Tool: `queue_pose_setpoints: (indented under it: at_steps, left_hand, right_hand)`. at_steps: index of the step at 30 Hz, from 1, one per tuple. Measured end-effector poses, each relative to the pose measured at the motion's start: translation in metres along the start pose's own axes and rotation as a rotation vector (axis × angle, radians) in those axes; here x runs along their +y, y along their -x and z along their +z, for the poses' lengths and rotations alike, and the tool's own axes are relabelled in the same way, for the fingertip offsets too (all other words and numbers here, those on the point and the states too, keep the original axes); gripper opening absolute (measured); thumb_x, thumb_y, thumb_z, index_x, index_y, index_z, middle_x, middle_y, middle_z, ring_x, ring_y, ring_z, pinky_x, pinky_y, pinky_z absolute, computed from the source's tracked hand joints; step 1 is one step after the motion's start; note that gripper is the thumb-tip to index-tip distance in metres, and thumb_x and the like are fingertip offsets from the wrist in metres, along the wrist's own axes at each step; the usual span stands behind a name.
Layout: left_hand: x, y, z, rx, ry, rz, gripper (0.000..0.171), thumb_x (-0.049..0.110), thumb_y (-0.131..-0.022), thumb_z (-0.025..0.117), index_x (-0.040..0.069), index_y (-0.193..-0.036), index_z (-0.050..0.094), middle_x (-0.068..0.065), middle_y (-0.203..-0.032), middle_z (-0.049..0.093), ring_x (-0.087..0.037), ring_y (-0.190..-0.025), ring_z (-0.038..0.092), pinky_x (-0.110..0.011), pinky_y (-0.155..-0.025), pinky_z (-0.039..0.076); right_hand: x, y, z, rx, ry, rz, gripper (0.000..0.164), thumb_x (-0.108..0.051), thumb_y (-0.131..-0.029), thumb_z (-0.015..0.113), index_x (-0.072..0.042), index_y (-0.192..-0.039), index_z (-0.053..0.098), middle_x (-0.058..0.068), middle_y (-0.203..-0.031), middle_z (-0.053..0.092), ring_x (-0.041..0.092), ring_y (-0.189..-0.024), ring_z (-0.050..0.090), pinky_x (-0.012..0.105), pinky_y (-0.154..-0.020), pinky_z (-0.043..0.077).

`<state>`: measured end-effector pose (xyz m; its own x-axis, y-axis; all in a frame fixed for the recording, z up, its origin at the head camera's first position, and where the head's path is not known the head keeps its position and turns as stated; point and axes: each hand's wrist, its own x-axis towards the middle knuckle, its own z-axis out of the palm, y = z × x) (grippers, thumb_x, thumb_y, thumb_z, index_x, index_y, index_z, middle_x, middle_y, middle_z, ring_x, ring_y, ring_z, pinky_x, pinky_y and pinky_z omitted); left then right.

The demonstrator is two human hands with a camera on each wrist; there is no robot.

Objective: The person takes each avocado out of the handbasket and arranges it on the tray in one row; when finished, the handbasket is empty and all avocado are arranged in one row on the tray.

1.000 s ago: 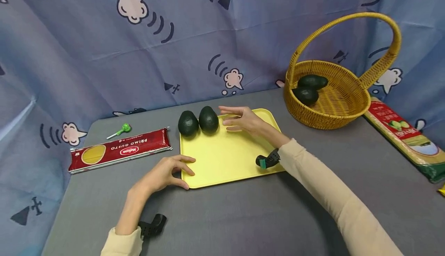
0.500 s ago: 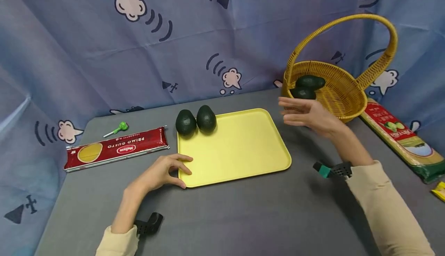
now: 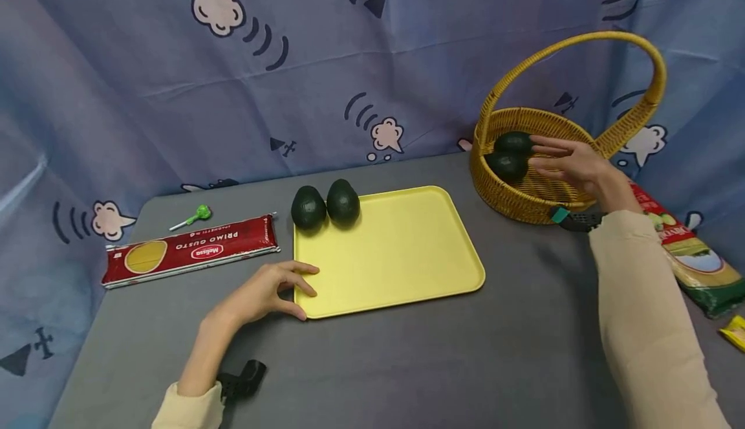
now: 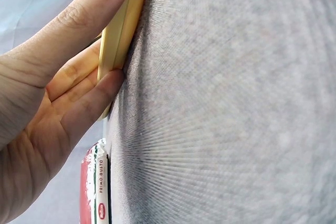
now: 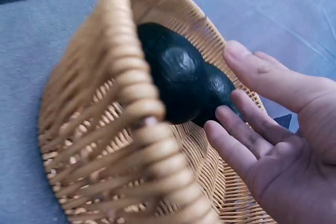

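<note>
My left hand [image 3: 262,296] holds the near left corner of a yellow tray [image 3: 401,248], thumb at the rim and fingers reaching over it. In the left wrist view the thumb lies along the tray's edge [image 4: 111,51]. At the tray's far left corner sit two dark green avocados, one on the left [image 3: 308,209] and one beside it [image 3: 343,203]. Over the wicker basket [image 3: 506,199] is my right hand [image 3: 573,164], fingers spread and holding nothing. Its fingertips are right at two more avocados inside, the rear [image 3: 513,143] and the front [image 5: 170,72].
A red spaghetti pack [image 3: 192,251] lies left of the tray, with a green lollipop [image 3: 194,215] behind it. Right of the basket lies a red and green food bag [image 3: 692,251], partly behind the right arm. A yellow packet [image 3: 736,332] shows at the right edge. Patterned cloth [image 3: 320,60] hangs behind.
My right hand has moved right, from beside the tray's avocados across to the basket, and now reaches over its inside. The left hand has stayed at the tray's corner.
</note>
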<state>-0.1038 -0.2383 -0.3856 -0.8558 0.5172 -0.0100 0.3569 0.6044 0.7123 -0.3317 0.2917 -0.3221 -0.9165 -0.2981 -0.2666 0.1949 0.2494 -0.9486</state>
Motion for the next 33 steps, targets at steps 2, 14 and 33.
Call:
queue_pose_setpoints:
  at_steps: [2,14,33]
  left_hand:
    - [0.0,0.001,0.001,0.003,-0.014,0.003,0.031,0.019,-0.069,0.085,0.011,-0.098,0.076,-0.009,-0.128,0.06,-0.028,-0.119,0.053,-0.034,-0.088,0.049]
    - [0.001,-0.003,0.0,-0.002,-0.026,0.025,0.031,0.018,-0.069,0.085,0.011,-0.098,0.076,-0.009,-0.128,0.06,-0.026,-0.117,0.055,-0.034,-0.089,0.047]
    - [0.0,-0.001,-0.002,0.006,-0.024,0.017,0.03,0.02,-0.07,0.084,0.01,-0.097,0.076,-0.011,-0.126,0.06,-0.029,-0.119,0.054,-0.038,-0.092,0.046]
  right_hand:
    - [0.0,-0.005,-0.002,-0.008,0.063,0.012,0.069,-0.017,-0.095,0.061,-0.022,-0.152,0.025,0.005,-0.145,0.035,-0.007,-0.095,0.059,0.02,-0.082,0.051]
    - [0.014,-0.007,-0.025,-0.17,0.179,0.14,0.066,-0.026,-0.101,0.05,-0.017,-0.155,0.012,-0.02,-0.117,0.049,0.006,-0.107,0.059,0.039,-0.1,0.044]
    - [0.002,-0.027,0.018,-0.134,0.039,0.262,0.072,-0.031,-0.097,0.056,-0.023,-0.154,0.014,0.011,-0.16,0.005,0.037,-0.143,0.016,0.03,-0.092,0.049]
